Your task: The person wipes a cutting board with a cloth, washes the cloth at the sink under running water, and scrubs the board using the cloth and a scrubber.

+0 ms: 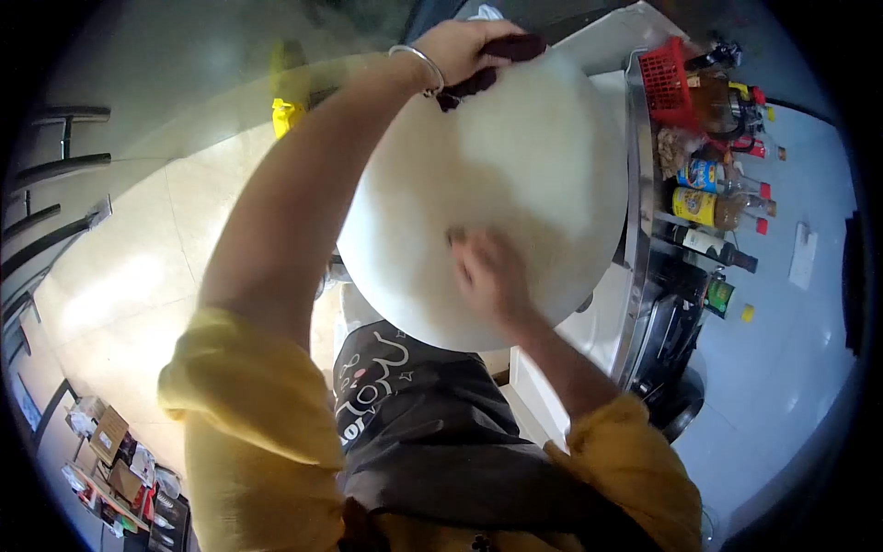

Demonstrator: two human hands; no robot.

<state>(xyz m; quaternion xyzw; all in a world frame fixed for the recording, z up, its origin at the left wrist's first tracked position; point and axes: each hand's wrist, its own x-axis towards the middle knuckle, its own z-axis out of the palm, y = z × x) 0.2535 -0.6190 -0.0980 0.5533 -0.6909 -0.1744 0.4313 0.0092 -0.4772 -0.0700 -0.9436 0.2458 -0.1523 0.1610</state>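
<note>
A large round white board (552,138) fills the middle of the view, in front of the dark apron (414,414). My left hand (460,55), with a bracelet at the wrist, is closed on a dark red cloth (515,46) at the board's top left edge. Lower down, over the board's face, is my right hand (492,271), smeared by motion with its fingers curled. A small dark thing (456,235) shows at its fingertips, too blurred to make out.
To the right a counter (636,304) carries a red basket (667,85), several bottles (696,206) and a dark pan (682,405). A yellow object (287,117) is at the upper left. Boxes (108,434) stand at the lower left, with dark bars (63,167) above them.
</note>
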